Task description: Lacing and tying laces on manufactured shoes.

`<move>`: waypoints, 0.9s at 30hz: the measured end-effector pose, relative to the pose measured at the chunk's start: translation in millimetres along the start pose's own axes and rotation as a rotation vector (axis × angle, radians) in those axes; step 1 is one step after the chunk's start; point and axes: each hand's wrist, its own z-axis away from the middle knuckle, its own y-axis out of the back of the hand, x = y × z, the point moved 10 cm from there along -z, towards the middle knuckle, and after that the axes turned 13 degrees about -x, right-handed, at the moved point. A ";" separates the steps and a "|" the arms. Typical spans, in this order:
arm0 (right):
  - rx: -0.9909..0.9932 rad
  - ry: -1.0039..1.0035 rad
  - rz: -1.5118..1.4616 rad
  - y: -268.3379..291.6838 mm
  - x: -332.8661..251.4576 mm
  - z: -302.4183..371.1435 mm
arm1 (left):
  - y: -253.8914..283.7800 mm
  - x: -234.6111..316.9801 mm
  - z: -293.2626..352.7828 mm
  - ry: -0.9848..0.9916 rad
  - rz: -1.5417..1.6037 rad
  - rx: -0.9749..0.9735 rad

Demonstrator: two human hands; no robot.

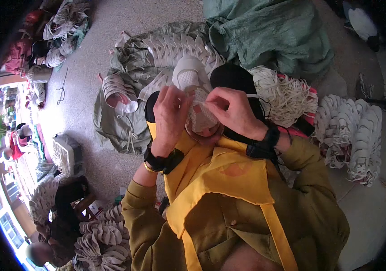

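Observation:
A white shoe upper [192, 74] with a pinkish lining lies on my lap between my knees, its rounded toe pointing away from me. My left hand [171, 110] is closed at the upper's left edge, fingertips pinched over the lacing area. From the other side my right hand [235, 112] pinches a thin white shoelace [200, 103] between thumb and forefinger. The lace runs across the upper toward my left fingertips, which seem to grip it too. Where it passes under the fingers is hidden.
Rows of shoe uppers [175, 50] lie on a grey-green sheet [111, 128] ahead. A heap of white laces [285, 99] is beside my right knee, with stacked uppers [351, 135] farther right. A green woven sack [269, 34] lies beyond. Another person [41, 253] sits lower left.

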 end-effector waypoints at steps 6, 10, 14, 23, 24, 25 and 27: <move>0.085 0.042 0.096 15.4 -7.3 -7.1 | -5.5 0.2 -7.0 -0.042 -0.078 0.037; 0.106 0.045 0.095 14.5 -1.7 -12.1 | -6.6 -9.8 -7.4 0.043 0.008 0.059; 0.090 0.022 0.101 12.9 -1.0 -16.1 | -3.5 -13.6 -10.5 0.097 0.005 0.067; 0.078 0.042 0.188 12.4 1.1 -22.1 | -6.0 -21.3 -16.7 0.206 0.017 0.011; 0.077 0.040 0.185 13.4 0.8 -22.9 | -6.5 -21.9 -16.4 0.207 0.012 0.015; 0.076 0.038 0.183 14.3 0.6 -23.7 | -7.1 -22.9 -16.2 0.208 0.006 0.020; 0.086 0.041 0.171 15.0 1.3 -24.4 | -7.9 -24.4 -16.7 0.206 0.004 0.025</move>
